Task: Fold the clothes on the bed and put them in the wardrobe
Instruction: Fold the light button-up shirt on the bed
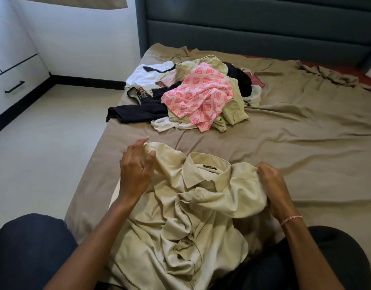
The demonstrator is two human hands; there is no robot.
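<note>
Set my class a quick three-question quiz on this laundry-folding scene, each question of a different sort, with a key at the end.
1. True or false: the cream shirt is already neatly folded.
2. What does the right hand grip? A. the cream shirt B. a black sock C. a pillow
3. Fill the gap: on top of the pile of clothes lies a patterned garment, white and ____.

Key: 1 false, it is crumpled and unfolded; 2 A; 3 pink.
</note>
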